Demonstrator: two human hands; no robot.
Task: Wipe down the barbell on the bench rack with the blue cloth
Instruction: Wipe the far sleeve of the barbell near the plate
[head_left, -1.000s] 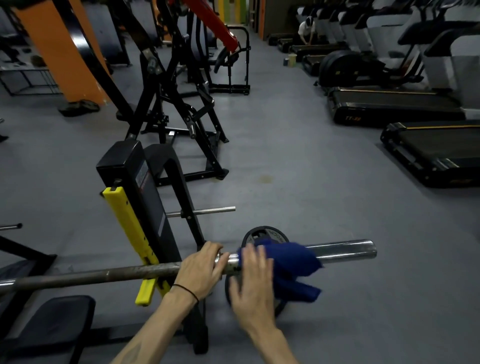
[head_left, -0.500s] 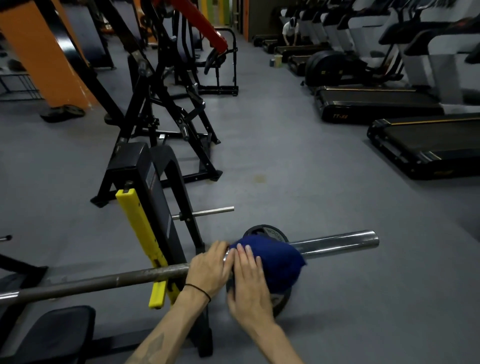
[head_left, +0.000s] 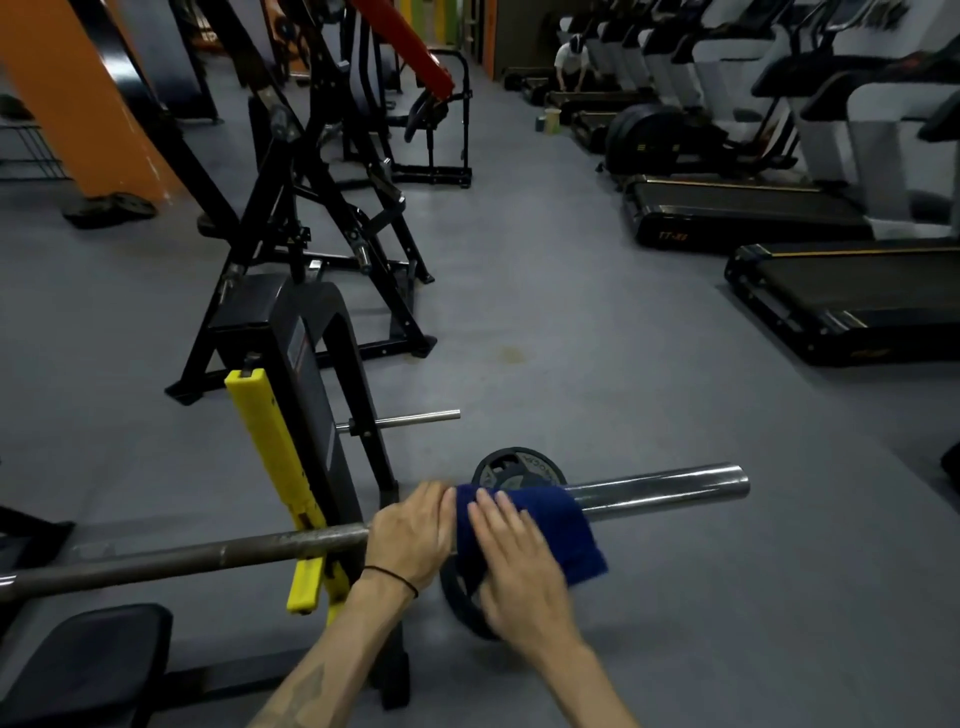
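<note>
Blue cloth (head_left: 540, 525) draped over barbell (head_left: 660, 486) just outboard of yellow rack hook (head_left: 275, 467) | right hand (head_left: 519, 566) flat on it, fingers straight | left hand (head_left: 410, 535) gripping bar beside | sleeve runs rightward, unwiped.

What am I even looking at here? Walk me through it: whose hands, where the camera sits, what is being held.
This is one view, from a camera worn on a person's head, looking down at their hands in a gym. A barbell lies across a bench rack. The left hand grips the bar. The right hand presses flat on a blue cloth draped over the bar's shiny sleeve. A weight plate stands behind it; treadmills line the right.
</note>
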